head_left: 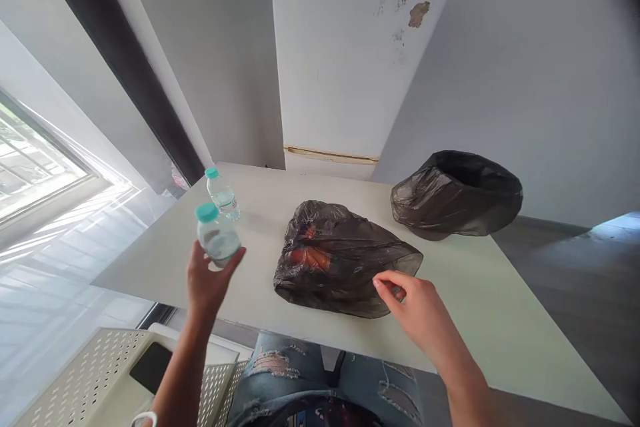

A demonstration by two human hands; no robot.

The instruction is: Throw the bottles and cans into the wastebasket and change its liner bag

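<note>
My left hand (213, 280) is wrapped around the lower part of a clear plastic bottle (219, 240) with a teal cap, tilted a little over the table's left side. Just behind it stands a second clear bottle (223, 196), also teal-capped. A thin black plastic bag (350, 273) lies on the table in front of me, and something orange-red (311, 257) shows through its left part. At the bag's right end, my right hand (415, 300) has thumb and forefinger pinched together on the film. The other right fingers are curled and partly hidden.
A bin-shaped container lined with a black bag (455, 203) stands at the white table's (505, 320) back right corner. Behind rises a white refrigerator (350, 67). A perforated cream plastic piece (85, 380) with a dark phone-like slab (151, 367) sits low left.
</note>
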